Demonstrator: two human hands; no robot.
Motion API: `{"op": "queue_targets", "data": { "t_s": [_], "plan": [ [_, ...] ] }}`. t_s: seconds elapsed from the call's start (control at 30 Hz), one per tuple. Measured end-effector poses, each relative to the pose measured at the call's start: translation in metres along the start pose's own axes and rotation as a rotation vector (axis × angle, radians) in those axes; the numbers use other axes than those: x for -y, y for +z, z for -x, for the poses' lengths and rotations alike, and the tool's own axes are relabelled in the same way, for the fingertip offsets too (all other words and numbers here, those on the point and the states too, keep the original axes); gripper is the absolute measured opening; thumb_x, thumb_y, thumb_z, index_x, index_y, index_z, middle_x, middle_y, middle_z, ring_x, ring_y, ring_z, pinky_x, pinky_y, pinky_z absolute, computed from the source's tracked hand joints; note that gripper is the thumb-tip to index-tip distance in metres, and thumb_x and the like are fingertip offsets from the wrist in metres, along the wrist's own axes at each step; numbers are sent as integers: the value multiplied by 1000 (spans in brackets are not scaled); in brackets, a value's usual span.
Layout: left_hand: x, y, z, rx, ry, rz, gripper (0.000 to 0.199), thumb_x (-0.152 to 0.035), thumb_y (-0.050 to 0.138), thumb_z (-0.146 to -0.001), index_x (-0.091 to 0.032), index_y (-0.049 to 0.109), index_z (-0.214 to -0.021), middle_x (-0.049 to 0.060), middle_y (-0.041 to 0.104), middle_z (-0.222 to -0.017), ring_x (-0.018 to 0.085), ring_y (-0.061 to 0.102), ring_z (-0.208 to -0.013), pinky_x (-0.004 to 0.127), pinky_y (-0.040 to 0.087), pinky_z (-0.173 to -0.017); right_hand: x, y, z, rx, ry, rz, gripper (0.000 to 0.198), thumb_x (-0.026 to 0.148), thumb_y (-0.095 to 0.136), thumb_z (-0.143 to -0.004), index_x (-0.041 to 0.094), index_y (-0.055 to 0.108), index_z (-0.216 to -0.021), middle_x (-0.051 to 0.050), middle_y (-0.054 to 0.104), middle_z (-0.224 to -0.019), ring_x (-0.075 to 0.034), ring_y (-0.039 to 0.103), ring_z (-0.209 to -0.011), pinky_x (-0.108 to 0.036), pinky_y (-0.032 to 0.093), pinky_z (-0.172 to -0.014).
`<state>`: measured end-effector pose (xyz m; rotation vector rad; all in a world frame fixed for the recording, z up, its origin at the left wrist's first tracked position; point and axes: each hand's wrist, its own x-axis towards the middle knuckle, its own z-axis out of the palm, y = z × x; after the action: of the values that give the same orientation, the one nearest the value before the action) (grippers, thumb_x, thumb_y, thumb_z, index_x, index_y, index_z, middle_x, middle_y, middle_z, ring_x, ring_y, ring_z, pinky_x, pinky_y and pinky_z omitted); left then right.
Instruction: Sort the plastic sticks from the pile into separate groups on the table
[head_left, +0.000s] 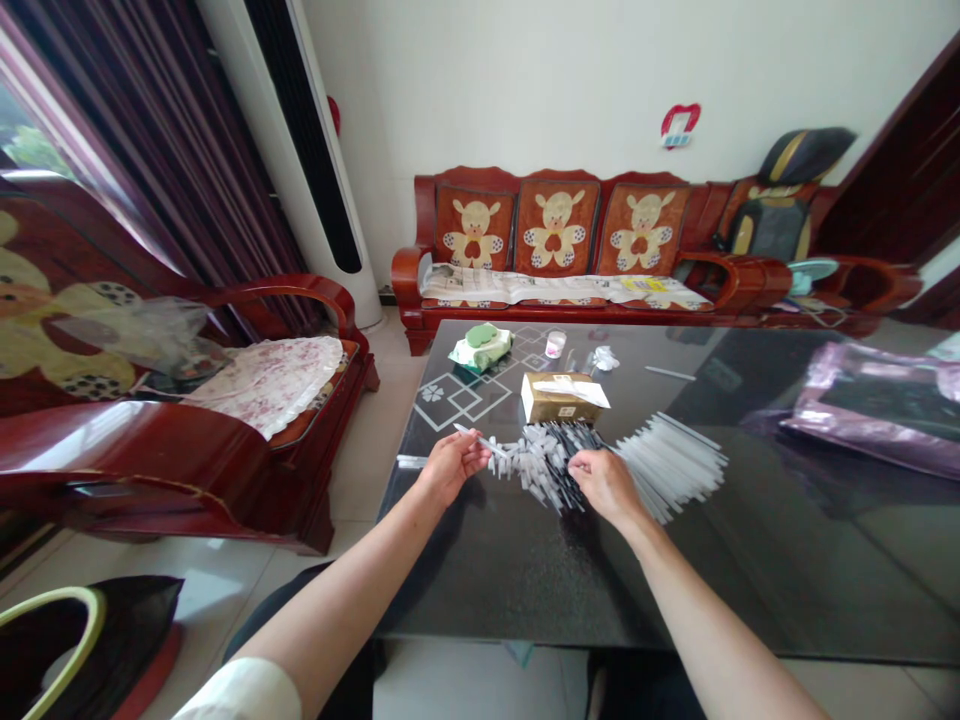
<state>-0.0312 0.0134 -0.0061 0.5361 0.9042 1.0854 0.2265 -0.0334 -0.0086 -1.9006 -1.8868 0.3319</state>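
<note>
My left hand (454,466) pinches a slim white pen-like tube (471,434), tilted above the left end of a heap of small parts. In that heap, short whitish pieces (514,460) lie at the left and dark pieces with pale ends (559,465) in the middle. My right hand (604,482) is over the heap's right side, fingers drawn together; anything between them is too small to make out. Right beside it, long translucent white tubes (671,465) lie fanned out on the black glossy table (517,590).
Behind the heap stands a tissue box (564,400). Beyond it are a green wipes pack (481,348), a small white cup (555,345) and crumpled tissue (604,358). A single tube (670,374) lies at the back right. Purple plastic packaging (870,410) covers the right side.
</note>
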Motion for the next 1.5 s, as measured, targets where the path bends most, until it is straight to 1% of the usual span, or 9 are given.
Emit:
{"op": "queue_targets", "data": {
  "t_s": [0.1,0.23,0.53,0.87,1.03,1.13,1.23,1.33,1.5],
  "plan": [
    [1,0,1,2,0,-9,8,-15,57,-87,-9,60,-84,4,62,-60,12,65,-54,21,56,-53,4,2,1,24,-13,107,18,24,55,-78,22,73,-74,-4,73,-74,-18,65,-71,-23,39,-59],
    [-1,0,1,4,14,-4,8,-15,58,-87,-9,60,-83,3,61,-60,12,65,-55,21,56,-54,1,-1,1,59,-21,149,17,23,56,-77,23,72,-72,-4,73,-76,-18,66,-75,-24,38,-61],
    [3,1,1,15,9,-11,9,-13,53,-89,-8,60,-84,5,62,-60,12,65,-55,21,56,-54,-15,-17,0,120,40,205,14,20,58,-73,22,71,-66,-4,70,-69,-18,64,-68,-24,34,-57],
    [6,2,1,14,3,-18,9,-11,53,-88,-8,60,-84,6,64,-61,12,65,-54,20,55,-53,-4,4,4,165,0,292,5,22,63,-72,20,68,-71,-7,71,-79,-20,64,-79,-26,33,-61],
    [4,4,4,6,0,-19,9,-11,52,-89,-8,59,-84,5,64,-60,12,65,-53,21,55,-53,-3,5,4,166,9,277,5,18,60,-72,18,64,-71,-9,70,-80,-21,64,-81,-27,37,-64],
    [4,6,6,24,13,-26,10,-11,51,-89,-7,59,-84,6,64,-61,12,65,-54,20,55,-54,1,3,4,111,4,56,7,20,56,-74,18,60,-69,-6,67,-70,-20,65,-72,-27,41,-62],
    [8,8,7,46,46,-41,7,-14,57,-87,-8,60,-84,6,66,-63,13,66,-56,21,56,-56,11,3,6,132,38,-421,8,26,56,-76,18,58,-76,-1,62,-62,-18,64,-58,-26,46,-53],
    [14,10,7,77,89,-65,12,-19,65,-83,-9,60,-85,7,67,-65,14,67,-57,22,56,-57,24,6,9,183,32,-780,19,32,63,-73,16,59,-83,-1,62,-65,-18,65,-56,-28,52,-52],
    [22,12,9,104,118,-101,19,-25,70,-79,-10,59,-86,8,68,-70,14,68,-60,24,57,-60,38,12,14,192,9,-914,24,32,68,-71,14,62,-86,-2,65,-69,-17,66,-58,-29,56,-55]
  ]
}}
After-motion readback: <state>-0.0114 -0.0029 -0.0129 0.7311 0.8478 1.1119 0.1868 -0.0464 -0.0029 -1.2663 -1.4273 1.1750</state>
